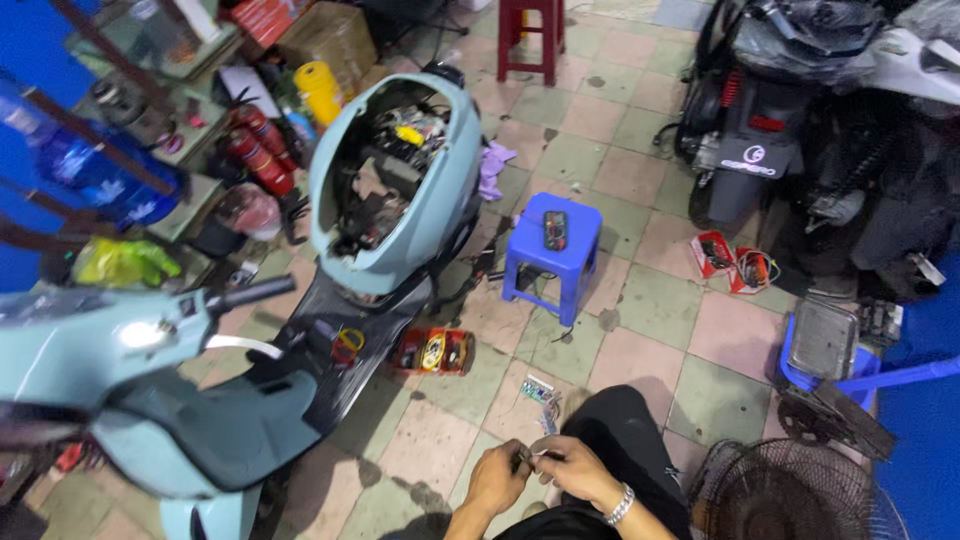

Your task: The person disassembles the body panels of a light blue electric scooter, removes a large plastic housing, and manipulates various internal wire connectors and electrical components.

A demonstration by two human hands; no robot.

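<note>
2 hands meeting above a knee, left hand (497,478) and right hand (572,470) both pinched on a small part (527,457), circuit board (538,391) just beyond, blue stool (553,255) farther on.

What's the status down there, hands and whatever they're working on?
Left hand and right hand together, both pinching a small part with thin wires, too small to identify. Circuit board on tiles just ahead. Nothing blocking the hands.

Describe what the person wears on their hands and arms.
Both hands are bare, no gloves: left hand, right hand. The forearms are uncovered, with no sleeves in view. A silver link bracelet circles the right wrist. No rings can be made out.
</note>
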